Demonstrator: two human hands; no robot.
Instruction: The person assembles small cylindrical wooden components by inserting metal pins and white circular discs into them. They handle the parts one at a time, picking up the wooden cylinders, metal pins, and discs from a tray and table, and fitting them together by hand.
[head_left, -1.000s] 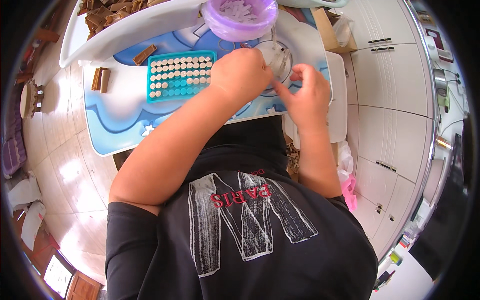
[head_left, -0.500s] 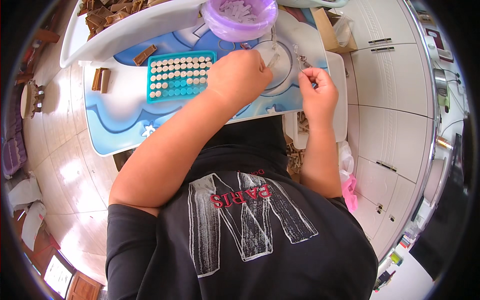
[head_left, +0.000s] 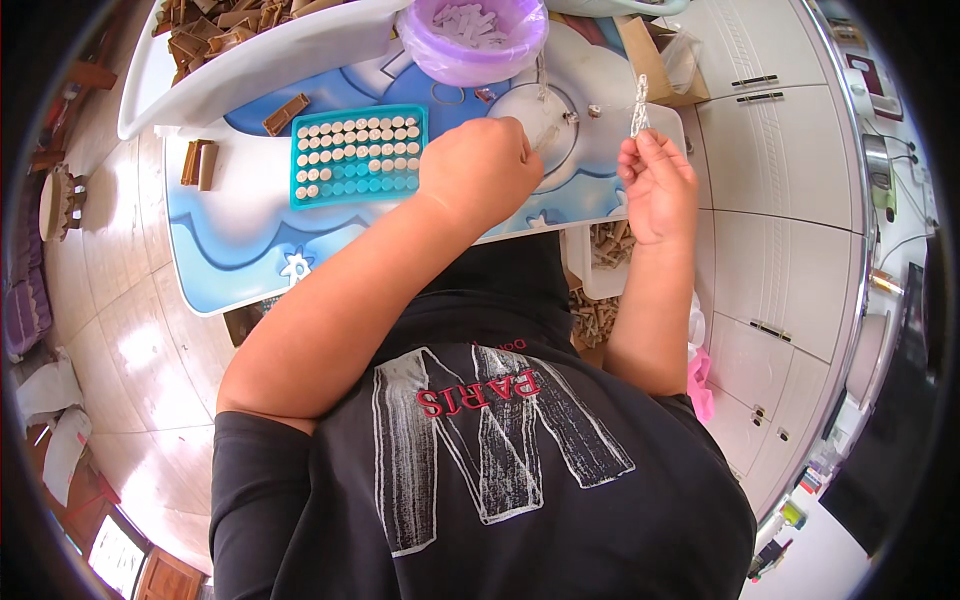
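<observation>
My left hand point(head_left: 482, 172) is closed, knuckles up, just right of a teal tray point(head_left: 298, 190); its fingertips and anything in them are hidden. Rows of small off-white round discs point(head_left: 357, 138) fill most of the tray, while some of its lower round wells hold none. Out to the right, my right hand point(head_left: 660, 188) pinches a crinkled clear plastic strip point(head_left: 640, 105) between thumb and fingers, its upper end sticking up. On the table between my hands lie a small dark shiny piece point(head_left: 571, 117) and a tiny brownish one point(head_left: 594, 110), too small to name.
A lilac bowl point(head_left: 475, 65) lined with a clear bag holds white slips at the table's far side. Brown folded pieces point(head_left: 287, 114) lie left, with many more in a white bin point(head_left: 300, 50) behind. An open cardboard box point(head_left: 655, 60) stands far right, beside white cabinets point(head_left: 780, 150).
My right hand has moved right and lifted the clear strip, which now points up. A small dark piece that was near its fingertips now appears on the table. My left hand has shifted slightly.
</observation>
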